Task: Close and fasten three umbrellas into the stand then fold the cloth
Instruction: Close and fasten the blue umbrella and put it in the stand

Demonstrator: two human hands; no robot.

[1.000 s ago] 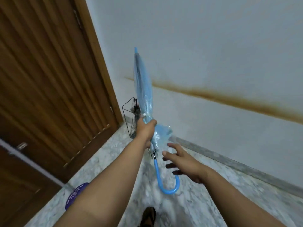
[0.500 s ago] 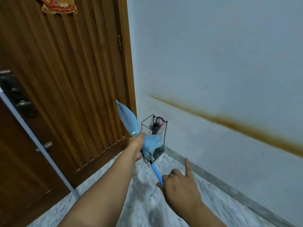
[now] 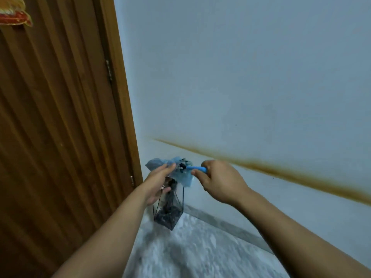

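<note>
Umbrella (image 3: 183, 176) swung level; right hand (image 3: 221, 182) grip clamps its half-hidden handle (image 3: 196, 168), left hand (image 3: 157, 182) grip apart.

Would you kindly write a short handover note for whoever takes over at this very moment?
Left hand: open, straight fingers against the canopy of the blue umbrella.
Right hand: grips its blue handle.
The umbrella is closed, held over the wire stand in the corner by the door; something dark already stands inside.
Done: blue umbrella closed; strap unclear.
To do: lower it in, check for others, fold the cloth, which is out of view.
</note>
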